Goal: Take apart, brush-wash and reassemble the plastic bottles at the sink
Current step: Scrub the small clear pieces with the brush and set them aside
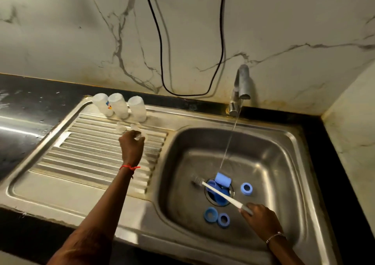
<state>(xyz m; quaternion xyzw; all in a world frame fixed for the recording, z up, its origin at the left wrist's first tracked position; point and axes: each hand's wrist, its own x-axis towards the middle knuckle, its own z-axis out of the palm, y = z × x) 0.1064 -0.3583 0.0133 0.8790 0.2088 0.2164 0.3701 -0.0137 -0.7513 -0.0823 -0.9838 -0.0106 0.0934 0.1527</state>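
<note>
- Bottles [119, 105]: three clear ones stand upside down in a row at the back of the drainboard [81, 153], close together; the left one bears a small coloured print, too small to read.
- Two small clear parts [121, 128] lie just in front of the bottles; their shape is hard to make out against the steel.
- Left hand [132, 145] is over the drainboard ribs, fingers curled round a small clear piece [140, 136]; most of that piece is hidden by the fingers, so what it is cannot be told.
- Right hand [258, 217] is low in the sink [284, 163], fingers closed on the end of the brush [220, 194]; its white handle slants across the drain, and the dark bristle head is blurred.
- Blue cap [222, 180] sits at the drain, under the thin stream from the tap [241, 84]; further blue pieces beneath the handle are partly covered.
- Three blue rings [246, 188] lie on the basin floor, one right of the drain, two near the front.
- Black cable [161, 47] hangs down the marble wall, its upper ends cut off by the frame.
</note>
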